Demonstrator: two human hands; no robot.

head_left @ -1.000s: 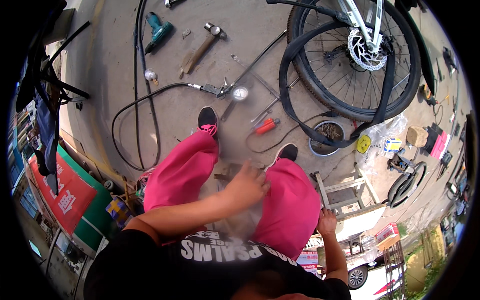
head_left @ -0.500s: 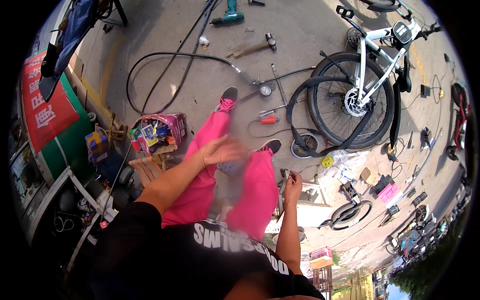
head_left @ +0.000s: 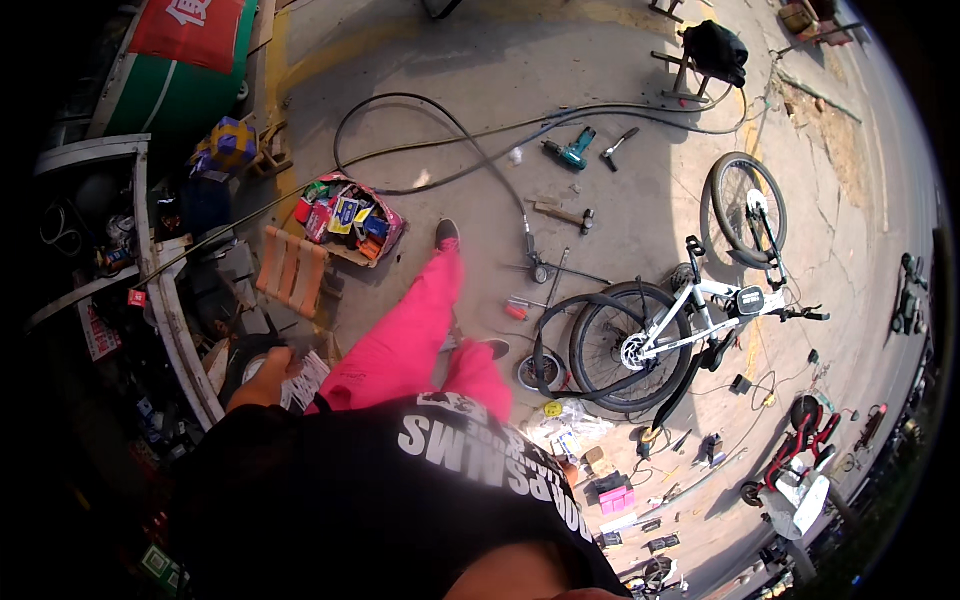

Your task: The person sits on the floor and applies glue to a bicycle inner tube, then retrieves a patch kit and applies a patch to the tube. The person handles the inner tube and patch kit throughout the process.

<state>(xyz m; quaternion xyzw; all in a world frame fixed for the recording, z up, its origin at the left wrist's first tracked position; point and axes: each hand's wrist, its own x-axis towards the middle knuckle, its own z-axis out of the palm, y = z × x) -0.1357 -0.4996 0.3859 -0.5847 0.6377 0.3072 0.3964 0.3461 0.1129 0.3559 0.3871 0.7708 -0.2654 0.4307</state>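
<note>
My left hand point(head_left: 277, 367) is low at my left side, beside a white slatted thing point(head_left: 306, 380) and the dark clutter there. Its fingers are small and blurred, so whether it grips the slatted thing is unclear. Only a sliver of my right hand point(head_left: 571, 473) shows past my shirt, its fingers hidden. A folding stool with tan slats point(head_left: 290, 270) stands just beyond my left hand. Behind that is an open carton point(head_left: 390, 243) full of colourful small packages.
To the right a white bicycle point(head_left: 690, 300) has a loose black inner tube point(head_left: 545, 345) by its rear wheel. A round bowl point(head_left: 528, 376), pressure gauge point(head_left: 540, 272), hammer point(head_left: 560, 212), cordless drill point(head_left: 572, 150) and air hose point(head_left: 465, 135) lie ahead. A metal frame point(head_left: 172, 310) borders the left.
My view has shifted, and my body has turned. My left hand has gone from over my knees down to my left side. My right hand has mostly dropped behind my shirt.
</note>
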